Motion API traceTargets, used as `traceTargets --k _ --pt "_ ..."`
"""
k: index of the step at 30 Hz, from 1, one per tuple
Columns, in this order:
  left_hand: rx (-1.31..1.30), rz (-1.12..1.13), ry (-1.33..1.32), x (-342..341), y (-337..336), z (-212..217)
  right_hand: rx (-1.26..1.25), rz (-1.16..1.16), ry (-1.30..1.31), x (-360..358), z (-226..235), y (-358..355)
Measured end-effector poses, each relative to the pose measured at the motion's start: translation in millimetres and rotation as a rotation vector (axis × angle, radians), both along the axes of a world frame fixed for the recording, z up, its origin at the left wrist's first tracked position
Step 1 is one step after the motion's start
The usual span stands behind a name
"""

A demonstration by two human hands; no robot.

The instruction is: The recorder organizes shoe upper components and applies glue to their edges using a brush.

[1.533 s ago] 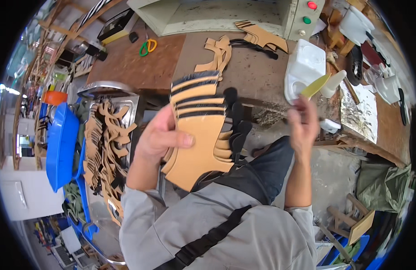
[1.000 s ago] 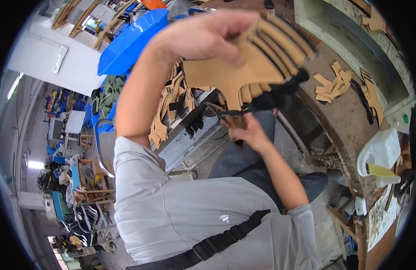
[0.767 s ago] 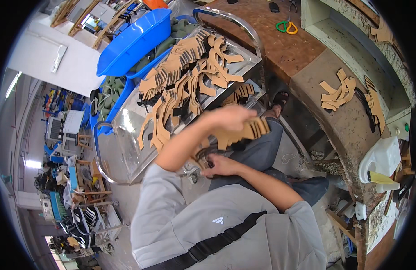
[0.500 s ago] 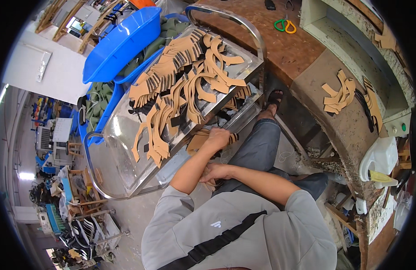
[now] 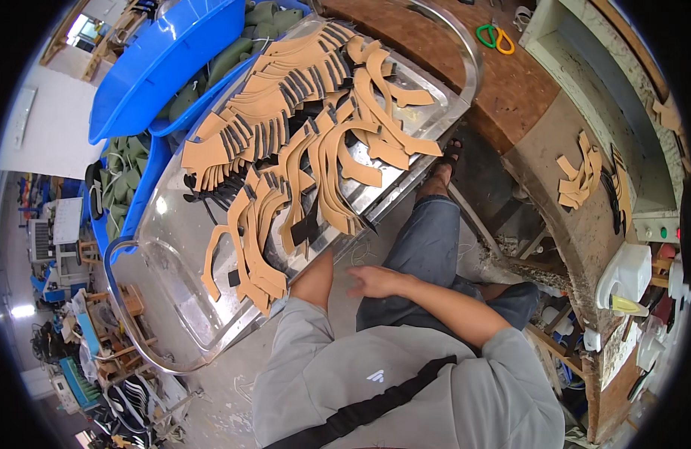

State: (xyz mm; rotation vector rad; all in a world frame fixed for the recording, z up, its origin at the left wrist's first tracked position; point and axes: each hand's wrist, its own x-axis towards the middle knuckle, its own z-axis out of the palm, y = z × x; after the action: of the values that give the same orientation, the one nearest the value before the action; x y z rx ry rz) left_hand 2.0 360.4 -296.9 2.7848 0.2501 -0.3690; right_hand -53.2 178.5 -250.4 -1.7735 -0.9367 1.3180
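My left forearm [image 5: 315, 283] reaches under the edge of the steel cart's upper shelf [image 5: 182, 288], and the hand itself is hidden there. Just right of that arm, above my lap, my right hand [image 5: 377, 281] is held with its fingers loosely stretched to the left; nothing shows in it. On the shelf lie rows of curved tan strips [image 5: 248, 142] with dark undersides, many overlapping like fans. The nearest strips [image 5: 252, 269] hang close to the shelf's front edge, above my left forearm.
Blue plastic tubs [image 5: 162, 71] with green pieces [image 5: 124, 176] stand at the cart's far left. On the brown workbench [image 5: 435, 45] to the right are scissors [image 5: 496, 37] with green and yellow handles and a small pile of tan strips [image 5: 581, 172]. The cart's bent rail [image 5: 115, 299] curves at the left.
My left hand has gone from sight under the shelf; before, it was at strips on the lower level. My right hand has come out from beside the left arm. The view has shifted toward the cart.
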Motion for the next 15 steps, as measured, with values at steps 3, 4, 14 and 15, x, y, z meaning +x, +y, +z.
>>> traceTargets --k 3,4,14,15 --pt "-0.033 0.046 0.01 -1 -3 -3 0.034 -0.12 0.133 11 20 -45" --pt "-0.04 0.059 0.015 -1 -1 -4 0.03 -0.122 0.138 13 19 -55" --pt "-0.099 0.143 0.017 -3 3 2 0.168 -0.82 0.488 36 30 -115" --pt "-0.103 0.15 0.011 1 7 3 0.172 -0.826 0.482 35 28 -122"
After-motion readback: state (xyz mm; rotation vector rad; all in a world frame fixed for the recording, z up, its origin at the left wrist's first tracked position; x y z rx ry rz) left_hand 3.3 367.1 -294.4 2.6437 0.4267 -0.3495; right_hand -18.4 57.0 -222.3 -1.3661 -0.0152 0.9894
